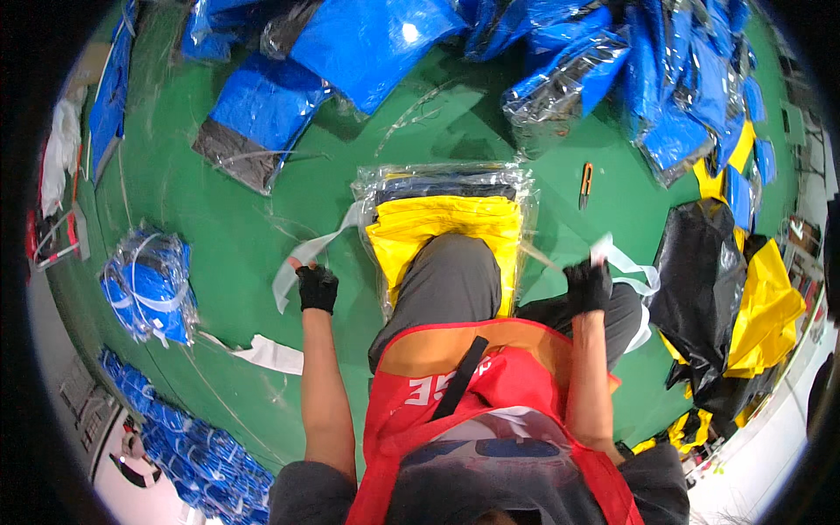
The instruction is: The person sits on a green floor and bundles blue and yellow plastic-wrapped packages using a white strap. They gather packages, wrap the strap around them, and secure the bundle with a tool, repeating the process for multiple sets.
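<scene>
My left hand (pixel 317 287), in a black fingerless glove, is closed on one end of a whitish plastic strap (pixel 294 262) that runs to the left edge of a stack. My right hand (pixel 588 286), gloved alike, grips another length of pale strap (pixel 632 267), whose loose end curls out to the right. Between them lies the stack of folded yellow pieces (pixel 446 217) in clear plastic, with dark pieces showing at its far edge. My bent knee in grey trousers (pixel 451 276) presses on it. Whether the strap passes beneath the stack is hidden.
Blue plastic-wrapped packs (pixel 376 44) lie across the far side of the green floor (pixel 350 140). An orange-handled cutter (pixel 585 184) is beyond my right hand. A tied blue bundle (pixel 150 284) sits left. Black sheeting (pixel 696 293) and yellow pieces (pixel 766 306) lie right.
</scene>
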`<state>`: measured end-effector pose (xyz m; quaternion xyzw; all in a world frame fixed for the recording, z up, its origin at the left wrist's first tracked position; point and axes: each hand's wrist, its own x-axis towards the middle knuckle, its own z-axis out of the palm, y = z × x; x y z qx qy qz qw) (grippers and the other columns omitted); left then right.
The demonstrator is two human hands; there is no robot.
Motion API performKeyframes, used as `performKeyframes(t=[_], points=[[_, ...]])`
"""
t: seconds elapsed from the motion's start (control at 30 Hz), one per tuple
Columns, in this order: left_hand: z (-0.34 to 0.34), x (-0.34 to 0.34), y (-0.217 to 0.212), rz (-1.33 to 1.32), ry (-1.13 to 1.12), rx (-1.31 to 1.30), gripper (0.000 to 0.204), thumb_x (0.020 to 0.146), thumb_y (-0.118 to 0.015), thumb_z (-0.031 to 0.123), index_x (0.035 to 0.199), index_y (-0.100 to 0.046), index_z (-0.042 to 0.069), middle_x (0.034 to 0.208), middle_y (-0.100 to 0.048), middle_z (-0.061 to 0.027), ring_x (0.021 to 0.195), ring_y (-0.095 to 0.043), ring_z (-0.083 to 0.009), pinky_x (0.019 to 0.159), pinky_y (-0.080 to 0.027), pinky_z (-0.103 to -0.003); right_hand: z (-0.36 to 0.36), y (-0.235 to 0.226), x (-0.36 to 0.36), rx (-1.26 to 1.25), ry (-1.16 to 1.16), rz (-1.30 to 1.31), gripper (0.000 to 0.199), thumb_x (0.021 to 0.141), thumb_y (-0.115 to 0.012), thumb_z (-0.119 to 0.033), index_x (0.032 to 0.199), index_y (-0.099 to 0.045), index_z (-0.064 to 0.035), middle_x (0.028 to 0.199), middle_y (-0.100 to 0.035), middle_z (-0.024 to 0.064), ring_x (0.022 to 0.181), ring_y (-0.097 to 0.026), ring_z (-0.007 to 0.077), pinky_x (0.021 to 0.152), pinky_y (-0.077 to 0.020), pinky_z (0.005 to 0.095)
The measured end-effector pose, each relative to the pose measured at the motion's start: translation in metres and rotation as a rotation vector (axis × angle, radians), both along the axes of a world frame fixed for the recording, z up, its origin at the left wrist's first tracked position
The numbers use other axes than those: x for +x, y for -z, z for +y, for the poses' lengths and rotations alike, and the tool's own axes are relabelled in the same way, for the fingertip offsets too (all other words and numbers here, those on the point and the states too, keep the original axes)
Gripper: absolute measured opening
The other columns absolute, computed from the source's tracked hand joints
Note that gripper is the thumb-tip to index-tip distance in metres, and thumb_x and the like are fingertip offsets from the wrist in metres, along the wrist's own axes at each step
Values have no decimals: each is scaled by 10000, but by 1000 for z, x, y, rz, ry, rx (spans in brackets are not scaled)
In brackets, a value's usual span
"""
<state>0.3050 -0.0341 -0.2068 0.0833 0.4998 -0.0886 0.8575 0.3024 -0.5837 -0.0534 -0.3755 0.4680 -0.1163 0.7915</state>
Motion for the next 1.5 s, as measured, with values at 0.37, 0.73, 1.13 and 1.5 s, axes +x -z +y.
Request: performKeyframes(t=[0.37,0.73,1.13,1.5], points=[[-127,163,29,10,1122,908,696,828,-344,675,1226,-496,125,1061,-602,-47,895,-579,-220,778,-477,-380,50,-28,5,-430,-483,118,444,871,-570,-350,1164,-457,-36,606,-432,-6,461,-406,101,508,-449,288],[-20,61,-14,-601,452,-88,271,875,-439,388,804,-527,142,618,-487,-9,532,-460,-200,534,-410,-361,38,-32,45,-234,-204,92,364,898,-532,-280,1089,-522,30,663,-524,48,588,-548,172,600,-464,307],[-212,68,-328,-1746,1694,1603,318,794,-665,295,965,-521,70,827,-547,-69,813,-535,-198,740,-441,-384,142,-84,42,-1176,-1051,-354,731,817,-627,-341,1371,-283,-12,1189,-477,155,1087,-452,273,970,-323,385],[-291,94,-267,-1191,1498,843,729,785,-575,290,1362,-251,-14,1206,-495,-163,1143,-467,-260,983,-344,-340,129,-110,40,-1274,-1227,-390,598,879,-352,-527,1303,-462,-118,1306,-399,217,1165,-401,386,1021,-252,406]])
